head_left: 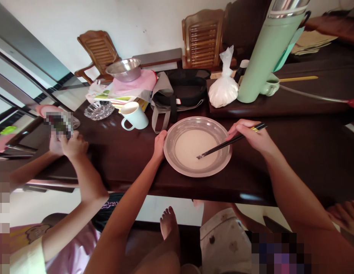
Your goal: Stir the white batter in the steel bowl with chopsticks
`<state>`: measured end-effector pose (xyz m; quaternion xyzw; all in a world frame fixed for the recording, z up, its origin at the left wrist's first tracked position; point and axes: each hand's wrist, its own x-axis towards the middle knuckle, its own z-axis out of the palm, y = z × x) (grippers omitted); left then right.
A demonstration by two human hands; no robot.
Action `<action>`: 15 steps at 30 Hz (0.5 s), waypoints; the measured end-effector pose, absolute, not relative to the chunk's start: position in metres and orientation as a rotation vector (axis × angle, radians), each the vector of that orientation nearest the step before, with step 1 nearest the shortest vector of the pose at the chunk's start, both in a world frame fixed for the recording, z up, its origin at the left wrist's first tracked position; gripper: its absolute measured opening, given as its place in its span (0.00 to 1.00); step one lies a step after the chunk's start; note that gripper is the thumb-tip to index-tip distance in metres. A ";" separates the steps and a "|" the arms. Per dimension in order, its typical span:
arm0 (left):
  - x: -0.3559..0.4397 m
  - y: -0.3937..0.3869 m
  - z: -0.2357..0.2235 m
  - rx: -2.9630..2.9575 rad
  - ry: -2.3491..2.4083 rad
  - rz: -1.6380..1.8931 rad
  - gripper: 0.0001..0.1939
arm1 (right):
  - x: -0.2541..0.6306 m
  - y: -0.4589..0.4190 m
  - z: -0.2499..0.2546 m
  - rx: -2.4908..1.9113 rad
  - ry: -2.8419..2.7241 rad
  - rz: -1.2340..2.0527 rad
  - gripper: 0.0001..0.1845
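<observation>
A shallow metal bowl (177, 167) with pale white batter sits on the dark wooden table (294, 160). My left hand (159, 144) presses against the bowl's left rim, fingers closed on the edge. My right hand (251, 134) is closed round a pair of dark chopsticks (228, 142). Their tips dip into the batter near the bowl's middle.
Behind the bowl stand a white mug (134, 116), a black bag (182, 91), a knotted bag of white powder (224, 89) and a tall green flask (268, 49). At the left, another person's hands (70, 144) hold a small object. A glass dish (98, 110) and steel bowl (124, 69) lie further back.
</observation>
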<state>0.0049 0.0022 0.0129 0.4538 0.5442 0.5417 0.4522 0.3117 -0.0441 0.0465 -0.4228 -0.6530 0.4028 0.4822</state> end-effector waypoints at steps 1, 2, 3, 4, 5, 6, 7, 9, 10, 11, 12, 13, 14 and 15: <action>0.005 0.002 0.012 1.117 1.345 1.339 0.19 | 0.310 -0.044 0.047 -1.039 -1.668 0.975 0.15; 0.004 0.002 0.012 1.114 1.345 1.340 0.19 | 0.309 -0.045 0.048 -1.053 -1.740 0.944 0.15; 0.004 0.003 0.011 1.113 1.348 1.341 0.19 | 0.308 -0.045 0.048 -1.071 -1.787 0.896 0.15; 0.004 0.003 0.011 1.116 1.348 1.340 0.19 | 0.308 -0.044 0.048 -1.085 -1.793 0.851 0.14; 0.003 0.003 0.011 1.121 1.348 1.339 0.19 | 0.309 -0.044 0.048 -1.090 -1.754 0.820 0.14; 0.003 0.003 0.011 1.128 1.346 1.335 0.19 | 0.310 -0.044 0.047 -1.083 -1.687 0.819 0.14; 0.003 0.003 0.011 1.136 1.342 1.330 0.19 | 0.312 -0.043 0.046 -1.067 -1.618 0.845 0.14; 0.003 0.003 0.011 1.147 1.329 1.325 0.19 | 0.313 -0.043 0.045 -1.028 -1.563 0.930 0.14; 0.003 0.003 0.011 1.148 1.324 1.327 0.19 | 0.313 -0.043 0.045 -1.020 -1.599 0.958 0.14; 0.003 0.003 0.011 1.144 1.322 1.331 0.19 | 0.312 -0.043 0.046 -1.027 -1.664 0.962 0.14; 0.003 0.003 0.011 1.140 1.321 1.334 0.19 | 0.311 -0.044 0.046 -1.043 -1.733 0.936 0.14; 0.003 0.003 0.011 1.135 1.322 1.337 0.19 | 0.311 -0.044 0.046 -1.065 -1.782 0.889 0.14; 0.003 0.004 0.010 1.131 1.323 1.338 0.19 | 0.310 -0.044 0.046 -1.088 -1.795 0.839 0.14; 0.003 0.004 0.010 1.126 1.324 1.338 0.19 | 0.310 -0.044 0.046 -1.101 -1.766 0.806 0.14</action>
